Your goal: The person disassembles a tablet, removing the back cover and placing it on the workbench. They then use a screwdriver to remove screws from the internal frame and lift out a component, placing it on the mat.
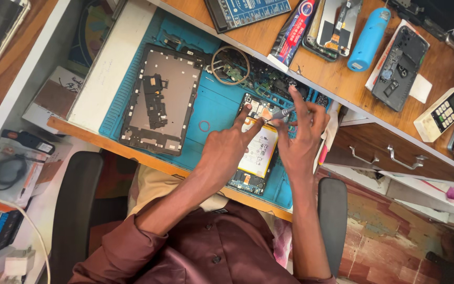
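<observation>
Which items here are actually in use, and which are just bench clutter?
In use: opened phone on blue mat; left hand pressing it; right hand holding screwdriver.

Lying about: tablet frame, wire coil, blue cylinder, glue tube, small remote.

**Blue mat, maroon sleeves**

Under both hands lies a bright blue work mat [214,113]. The opened phone [256,144] between them shows a pale cream battery. Left of the hands, a grey-and-black tablet frame [156,100]. Beyond them, a sky-blue cylinder [369,39]. Sleeves [185,252] are maroon.
</observation>
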